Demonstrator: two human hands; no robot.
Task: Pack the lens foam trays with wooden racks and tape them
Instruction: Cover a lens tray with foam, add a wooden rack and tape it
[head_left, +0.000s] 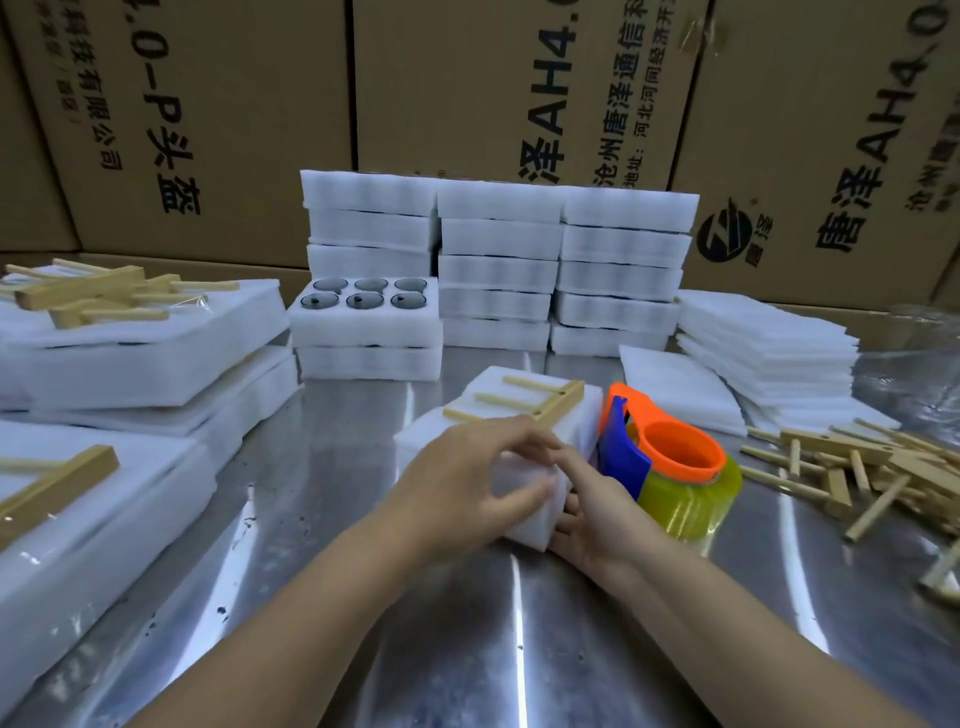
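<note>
The left hand (467, 478) is gripping the near corner of the tray (483, 397), with its fingers curling over the top edge. The right hand (597, 514) is pinching the same corner from the right, thumb on top and fingers going under it. A rack (563, 400) is lying on the tray just beyond the grip. The tape dispenser (623, 457) is standing just right of the grip, beside the tray. Loose racks (857, 467) are lying farther right on the table (467, 623).

Bench (467, 649) bare along near edge and in a lane left of centre. Left: foam packs (104, 499) block. Right: loose wooden racks (857, 467). Back: stacked foam trays (498, 270) form a wall. Tape dispenser (670, 467) just beside centre bundle (488, 410), right side.
</note>
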